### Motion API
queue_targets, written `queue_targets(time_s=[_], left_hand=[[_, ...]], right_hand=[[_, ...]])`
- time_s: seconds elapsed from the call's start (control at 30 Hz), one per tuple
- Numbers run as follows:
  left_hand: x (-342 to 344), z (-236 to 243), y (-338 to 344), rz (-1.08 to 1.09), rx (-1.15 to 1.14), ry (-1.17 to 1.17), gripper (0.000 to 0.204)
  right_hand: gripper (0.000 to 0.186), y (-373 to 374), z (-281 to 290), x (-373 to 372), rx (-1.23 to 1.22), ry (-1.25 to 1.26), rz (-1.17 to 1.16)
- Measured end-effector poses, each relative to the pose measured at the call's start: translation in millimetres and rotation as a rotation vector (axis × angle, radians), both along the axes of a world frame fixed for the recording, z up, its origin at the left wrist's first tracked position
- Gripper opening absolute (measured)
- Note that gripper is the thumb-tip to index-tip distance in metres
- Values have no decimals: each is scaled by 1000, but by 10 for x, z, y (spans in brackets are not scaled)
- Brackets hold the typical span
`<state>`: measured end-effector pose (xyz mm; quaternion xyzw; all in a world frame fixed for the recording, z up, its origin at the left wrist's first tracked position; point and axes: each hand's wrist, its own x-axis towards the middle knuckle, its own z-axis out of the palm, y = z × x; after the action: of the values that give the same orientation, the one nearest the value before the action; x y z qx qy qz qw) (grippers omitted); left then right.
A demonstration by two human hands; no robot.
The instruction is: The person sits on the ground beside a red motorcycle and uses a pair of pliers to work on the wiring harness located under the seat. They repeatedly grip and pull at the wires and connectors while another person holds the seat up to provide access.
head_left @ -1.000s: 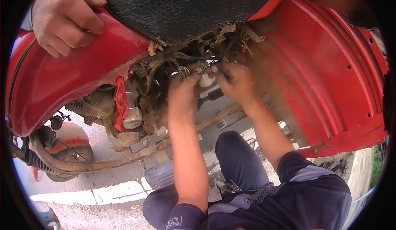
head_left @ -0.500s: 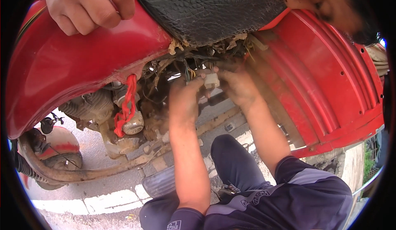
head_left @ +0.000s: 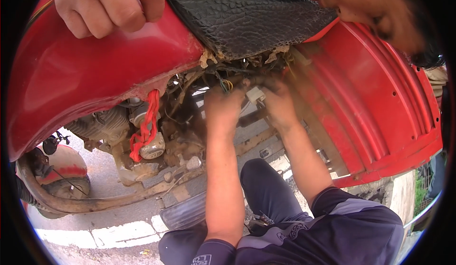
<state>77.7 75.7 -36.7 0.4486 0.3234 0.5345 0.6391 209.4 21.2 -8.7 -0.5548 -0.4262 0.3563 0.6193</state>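
My left hand (head_left: 221,108) is closed beneath the black seat, its fingers curled at a bundle of thin coloured wires (head_left: 226,83). Close on its right, my right hand (head_left: 279,104) grips a small off-white plug connector (head_left: 255,95). The two hands almost meet at the connector, in front of dark wiring (head_left: 232,68) under the seat. Motion blurs the fingertips, and the wires' far ends are hidden.
A red fuel tank (head_left: 118,58) and black seat (head_left: 247,18) overhang from above; a red ribbed panel (head_left: 380,108) stands right. Another person's hand (head_left: 107,6) rests on the tank, and their head leans in at upper right. A red cloth strip (head_left: 146,129) hangs by the engine (head_left: 102,125).
Both hands have shifted slightly right with the connector, which is now tilted and nearer the right hand. The other person's hand stays on the tank.
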Motion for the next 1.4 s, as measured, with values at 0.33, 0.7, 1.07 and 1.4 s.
queue_targets(time_s=[0.33,0.7,1.07,1.4], left_hand=[[-60,16,56,-69,-34,-88,18],[-11,-83,212,-148,-109,-254,19],[-61,-6,214,-244,-204,-223,17],[-140,70,117,-138,-7,-115,9]], right_hand=[[22,11,108,-53,-45,42,97],[13,20,85,-32,-60,31,67],[24,26,221,-125,-19,135,-3],[28,104,330,-186,-125,-113,-4]])
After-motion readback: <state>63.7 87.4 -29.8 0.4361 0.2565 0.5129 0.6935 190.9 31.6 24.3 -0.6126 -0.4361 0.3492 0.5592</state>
